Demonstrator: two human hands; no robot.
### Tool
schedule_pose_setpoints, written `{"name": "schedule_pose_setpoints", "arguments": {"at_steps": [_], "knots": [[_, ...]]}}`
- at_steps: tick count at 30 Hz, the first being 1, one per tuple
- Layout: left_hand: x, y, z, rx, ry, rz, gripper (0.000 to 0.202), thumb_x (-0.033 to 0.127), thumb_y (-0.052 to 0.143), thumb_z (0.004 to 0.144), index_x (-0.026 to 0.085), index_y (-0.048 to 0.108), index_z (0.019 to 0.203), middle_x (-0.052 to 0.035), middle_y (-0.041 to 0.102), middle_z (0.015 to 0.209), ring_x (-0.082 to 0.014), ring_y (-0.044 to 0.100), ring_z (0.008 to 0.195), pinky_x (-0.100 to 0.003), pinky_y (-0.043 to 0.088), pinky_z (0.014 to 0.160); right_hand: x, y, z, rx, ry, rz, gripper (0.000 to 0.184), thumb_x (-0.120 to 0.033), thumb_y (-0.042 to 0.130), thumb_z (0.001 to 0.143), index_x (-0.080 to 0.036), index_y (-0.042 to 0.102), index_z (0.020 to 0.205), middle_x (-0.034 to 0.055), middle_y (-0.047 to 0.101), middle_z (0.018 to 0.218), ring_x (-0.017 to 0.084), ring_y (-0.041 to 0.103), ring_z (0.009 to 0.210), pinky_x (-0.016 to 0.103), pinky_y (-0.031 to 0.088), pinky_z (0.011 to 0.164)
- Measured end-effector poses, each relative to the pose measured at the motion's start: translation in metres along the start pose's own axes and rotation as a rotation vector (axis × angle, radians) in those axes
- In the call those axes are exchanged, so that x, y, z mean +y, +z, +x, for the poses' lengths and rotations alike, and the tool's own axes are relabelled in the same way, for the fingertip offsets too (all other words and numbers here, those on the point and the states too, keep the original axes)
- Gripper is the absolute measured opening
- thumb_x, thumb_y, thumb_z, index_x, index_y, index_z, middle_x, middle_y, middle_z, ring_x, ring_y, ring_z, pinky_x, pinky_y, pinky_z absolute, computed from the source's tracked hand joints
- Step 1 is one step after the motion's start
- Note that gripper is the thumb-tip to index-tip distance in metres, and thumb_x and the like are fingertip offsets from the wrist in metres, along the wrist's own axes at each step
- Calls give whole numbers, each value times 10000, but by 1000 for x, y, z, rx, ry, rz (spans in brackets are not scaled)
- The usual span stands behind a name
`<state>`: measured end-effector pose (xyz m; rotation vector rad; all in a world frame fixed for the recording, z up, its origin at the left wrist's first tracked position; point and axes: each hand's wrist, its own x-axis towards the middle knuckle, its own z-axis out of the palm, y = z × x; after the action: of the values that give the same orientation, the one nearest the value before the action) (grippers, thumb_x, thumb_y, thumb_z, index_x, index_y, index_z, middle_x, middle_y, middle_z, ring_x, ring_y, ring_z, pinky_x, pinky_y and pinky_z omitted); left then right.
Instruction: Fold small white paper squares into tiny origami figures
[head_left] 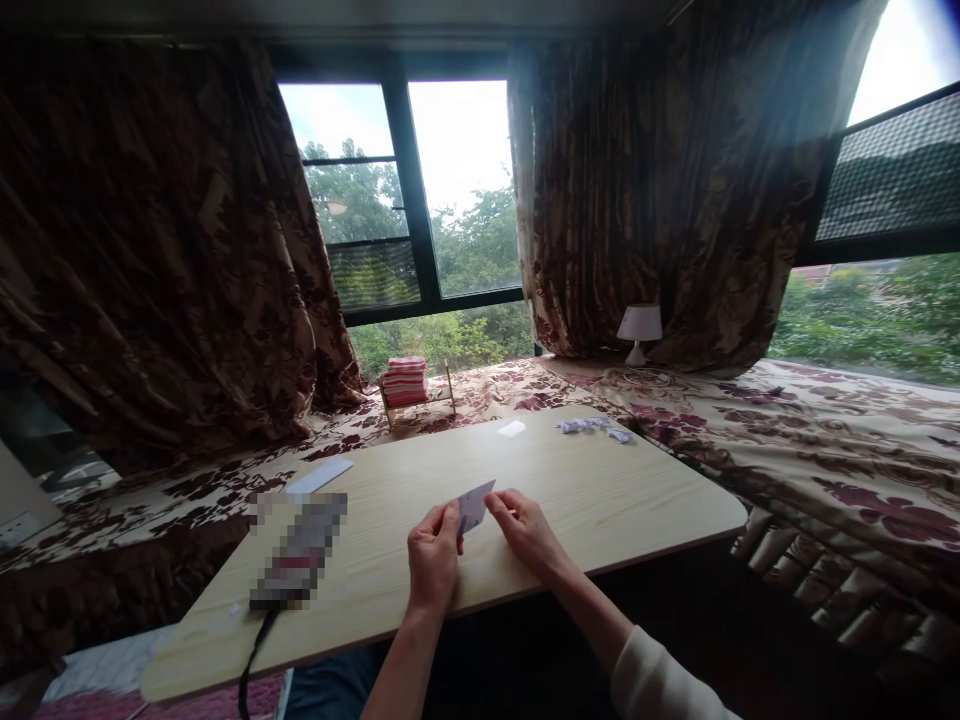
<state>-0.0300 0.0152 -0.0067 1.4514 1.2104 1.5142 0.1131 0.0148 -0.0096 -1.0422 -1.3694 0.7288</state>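
Observation:
A small pale sheet of paper (475,505) is held just above the light wooden table (600,500), near its front edge. My left hand (433,552) pinches the sheet's left side with closed fingers. My right hand (525,528) grips its right side, fingers curled. Both hands sit close together at the table's middle front.
A blurred-out flat object (300,550) with a black cord lies at the table's left. A white slip (319,476) and a small white piece (512,429) lie further back. Crumpled paper bits (592,426) sit at the far right. A lamp (640,332), a wooden rack with striped cloths (409,385) and curtains stand behind.

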Motion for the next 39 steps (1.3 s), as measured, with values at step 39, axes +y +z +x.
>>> {"name": "schedule_pose_setpoints", "arguments": {"at_steps": [39], "knots": [[4, 7, -2, -183, -43, -30, 275, 380, 606, 754, 135, 619, 628, 41, 482, 506, -89, 409, 494, -205, 324, 488, 11, -5, -2, 50, 27, 142, 324, -479, 544, 796, -168, 554, 704, 14, 579, 650, 152, 499, 603, 258, 389, 549]]}}
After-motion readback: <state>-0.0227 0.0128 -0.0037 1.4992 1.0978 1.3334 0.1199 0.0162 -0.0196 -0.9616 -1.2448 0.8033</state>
